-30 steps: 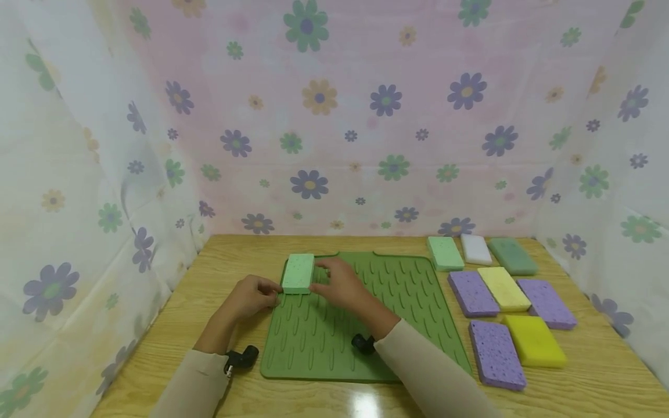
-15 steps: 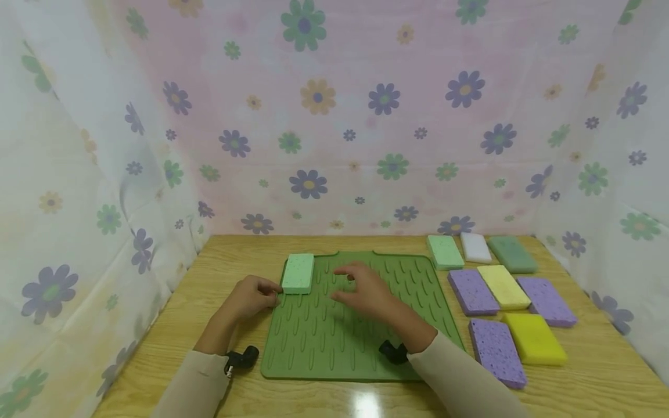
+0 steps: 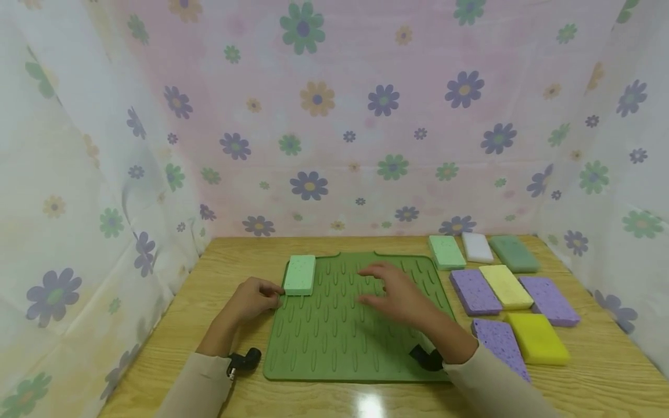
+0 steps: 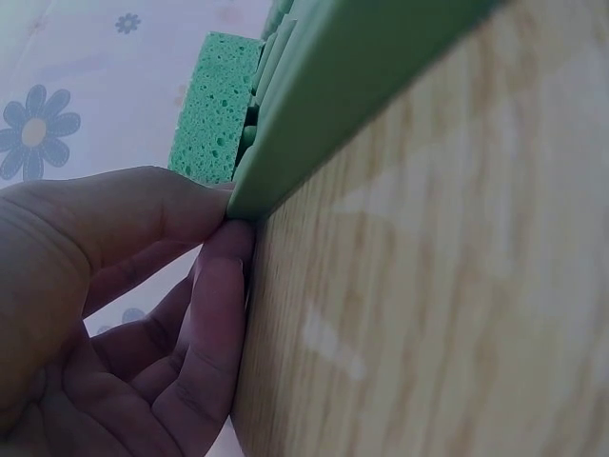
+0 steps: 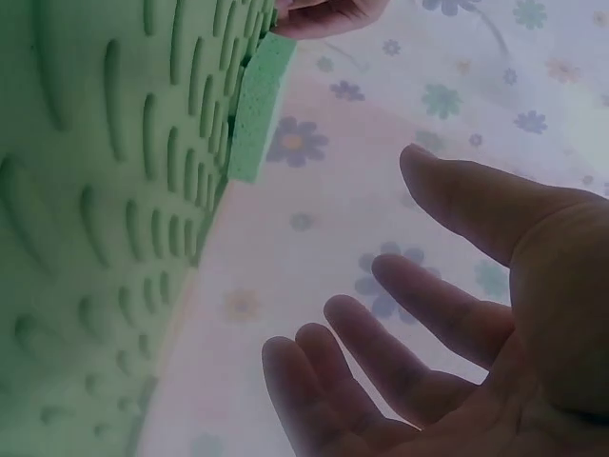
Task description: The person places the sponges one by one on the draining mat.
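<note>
A light green sponge [image 3: 300,274] lies flat on the upper left corner of a green ridged silicone mat [image 3: 324,342]. My left hand [image 3: 255,300] is at the mat's left edge, just below the sponge. In the left wrist view its thumb and forefinger [image 4: 221,295] pinch the mat's rim, with the sponge's pitted side [image 4: 214,109] beyond. Over the right half of the mat hovers my right hand [image 3: 399,295], fingers spread and relaxed, holding nothing. In the right wrist view the right hand [image 5: 457,333] is apart from the mat.
To the right of the mat lie another light green sponge [image 3: 446,252], a white one [image 3: 477,248], a grey-green one [image 3: 514,253], a pale yellow one [image 3: 506,287], a bright yellow one [image 3: 537,338] and purple sponges [image 3: 474,292]. A floral cloth [image 3: 360,133] surrounds the wooden table [image 3: 230,255].
My right hand has let go of the light green sponge and moved right across the mat. The sponge stays on the corner, and my left hand has kept its place at the mat's edge.
</note>
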### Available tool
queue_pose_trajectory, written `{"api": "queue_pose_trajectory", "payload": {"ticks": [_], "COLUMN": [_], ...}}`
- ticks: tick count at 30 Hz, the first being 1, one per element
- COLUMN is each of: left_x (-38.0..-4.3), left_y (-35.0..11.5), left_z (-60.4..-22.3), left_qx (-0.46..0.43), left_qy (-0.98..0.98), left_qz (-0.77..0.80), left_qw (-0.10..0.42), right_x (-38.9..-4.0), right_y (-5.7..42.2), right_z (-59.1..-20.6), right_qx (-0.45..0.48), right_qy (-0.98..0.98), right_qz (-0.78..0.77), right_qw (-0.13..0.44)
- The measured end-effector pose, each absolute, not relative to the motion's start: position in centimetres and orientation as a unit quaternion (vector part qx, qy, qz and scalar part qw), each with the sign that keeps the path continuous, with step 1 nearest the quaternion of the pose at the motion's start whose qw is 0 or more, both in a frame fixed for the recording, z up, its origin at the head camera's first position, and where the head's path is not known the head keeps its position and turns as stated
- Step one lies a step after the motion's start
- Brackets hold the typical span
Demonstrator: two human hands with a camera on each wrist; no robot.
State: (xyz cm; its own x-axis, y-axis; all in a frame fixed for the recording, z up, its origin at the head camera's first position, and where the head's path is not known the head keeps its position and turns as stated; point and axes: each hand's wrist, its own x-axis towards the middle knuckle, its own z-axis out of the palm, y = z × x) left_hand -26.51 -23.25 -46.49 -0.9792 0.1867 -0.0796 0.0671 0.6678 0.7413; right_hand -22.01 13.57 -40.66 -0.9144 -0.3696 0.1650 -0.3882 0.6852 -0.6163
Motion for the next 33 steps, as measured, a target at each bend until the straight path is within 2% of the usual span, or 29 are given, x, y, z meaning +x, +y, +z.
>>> {"api": "queue_pose_trajectory", "payload": {"ticks": [33], "left_x": [-26.5], "left_y": [-23.2], "left_z": [-46.6], "left_qx": [0.076], "left_qy": [0.908], "left_qz": [0.406], "left_qw": [0.067], "right_x": [-18.4], "right_y": [28.3], "right_z": [-40.6], "right_qx": [0.187], "right_qy": [-0.934], "right_qz": [0.292], "right_qw": [0.09]}}
